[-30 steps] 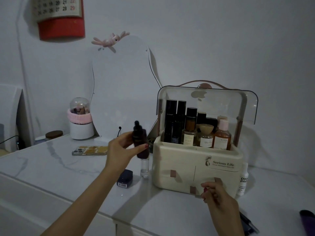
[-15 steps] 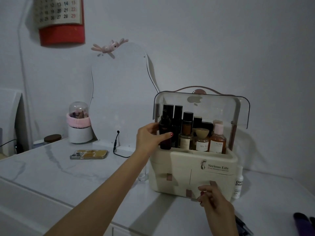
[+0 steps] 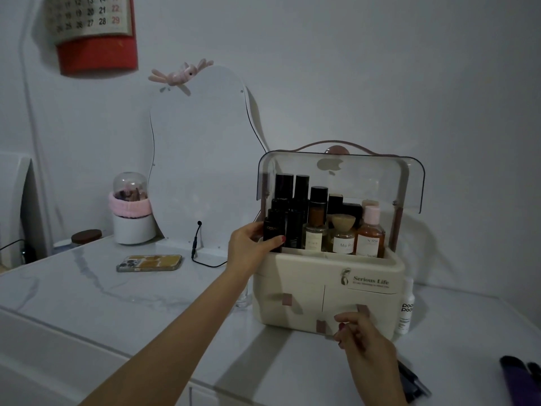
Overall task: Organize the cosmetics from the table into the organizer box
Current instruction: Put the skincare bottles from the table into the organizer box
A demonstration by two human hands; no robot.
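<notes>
Marble worktop carries my cream organizer box, clear lid up. My left hand has its grip wrapped on a dark bottle, low in the top tray's left front corner, touching taller bottles. I'd seat it upright, let go gently. My right hand is loosely curled, grasping nothing, at the drawer front.

Glossy marbled tabletop, matt cream plastic organizer box (its lid clear, smooth plastic).
</notes>
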